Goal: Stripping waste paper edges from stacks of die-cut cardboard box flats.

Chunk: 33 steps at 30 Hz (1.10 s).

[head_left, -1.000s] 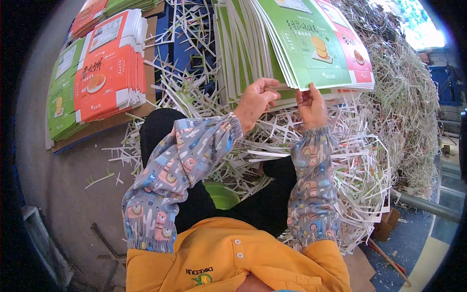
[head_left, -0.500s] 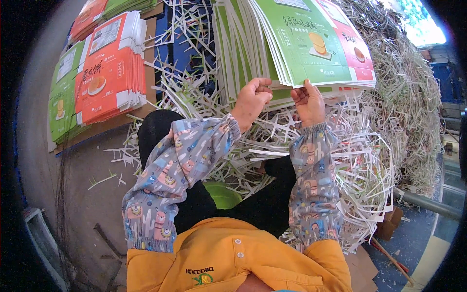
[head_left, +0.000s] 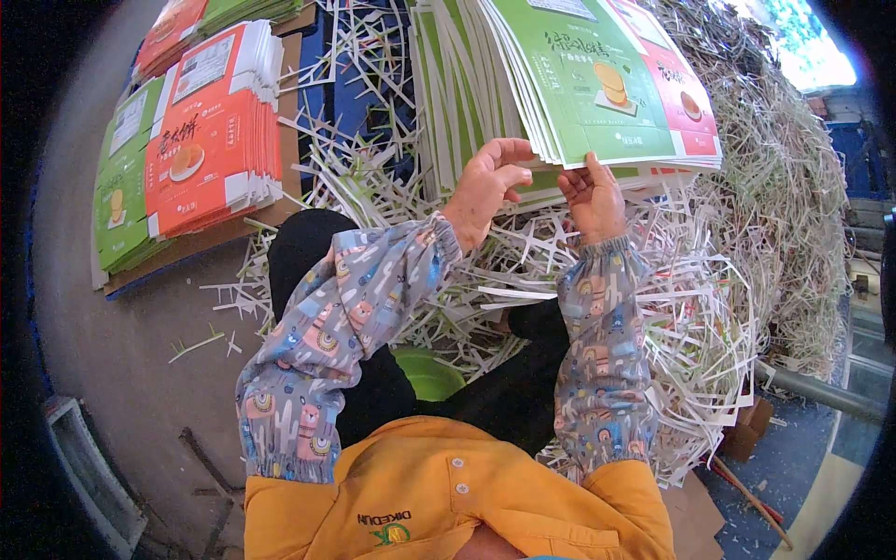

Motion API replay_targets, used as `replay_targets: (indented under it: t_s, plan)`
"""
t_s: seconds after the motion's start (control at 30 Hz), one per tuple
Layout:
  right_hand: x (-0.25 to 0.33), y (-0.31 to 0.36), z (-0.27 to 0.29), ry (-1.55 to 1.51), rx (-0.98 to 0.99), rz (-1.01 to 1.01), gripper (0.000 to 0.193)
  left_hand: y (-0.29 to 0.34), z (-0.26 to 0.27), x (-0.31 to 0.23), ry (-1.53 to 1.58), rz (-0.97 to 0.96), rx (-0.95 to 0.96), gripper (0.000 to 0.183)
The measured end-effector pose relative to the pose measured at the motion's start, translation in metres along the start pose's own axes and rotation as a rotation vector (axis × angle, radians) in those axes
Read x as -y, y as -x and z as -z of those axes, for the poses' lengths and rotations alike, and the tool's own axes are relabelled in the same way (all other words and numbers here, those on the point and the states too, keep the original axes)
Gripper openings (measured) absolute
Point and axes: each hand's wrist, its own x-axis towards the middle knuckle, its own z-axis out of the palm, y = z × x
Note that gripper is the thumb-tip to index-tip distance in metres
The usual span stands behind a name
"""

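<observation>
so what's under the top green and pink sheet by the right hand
Pale edges of more sheets fan out left of the top sheet; their middles are covered.

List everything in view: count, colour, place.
Printed sheets: many, green and red, top centre.
Printed piles: several, red and green, upper left.
Cardboard: uncounted, brown, beneath those piles.
Paper strips: countless, mostly white, centre and right.
Floor: one, grey, left.
Container: one, green, below centre.
Pipe: one, grey, lower right.
Stick: one, brownish, lower right.
Shirt: one, orange, bottom.
Sleeves: two, grey patterned, forearms.
Legs: two, black-clad, centre.
Left hand: one, bare, beside the sheets.
Right hand: one, bare, at the sheets' lower edge.
</observation>
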Motion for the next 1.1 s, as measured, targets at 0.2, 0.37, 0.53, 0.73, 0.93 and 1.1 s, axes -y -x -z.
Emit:
replay_targets:
  t_s: [0.2,0.37,0.53,0.73,0.93,1.1]
  plan:
    - [0.004,0.001,-0.012,-0.209,-0.041,0.013,0.017,-0.003,-0.001,-0.011,0.289,0.02,0.138,0.029]
    - [0.012,-0.014,-0.02,-0.177,-0.039,0.027,0.019,-0.003,0.001,-0.017,0.272,0.043,0.145,0.024]
    - [0.044,0.003,-0.032,-0.134,0.053,0.233,0.021,-0.008,0.018,-0.029,0.15,0.034,-0.154,0.021]
    - [-0.014,0.068,-0.039,0.662,0.118,0.597,0.03,-0.003,0.04,-0.039,0.265,0.025,-0.27,0.039]
    - [-0.048,0.074,-0.049,0.11,0.208,-0.179,0.029,0.027,0.017,-0.019,-0.145,-0.156,-0.203,0.028]
    - [-0.003,0.083,-0.019,0.584,0.451,-0.228,0.035,0.043,0.04,-0.055,-0.26,-0.094,-0.206,0.033]
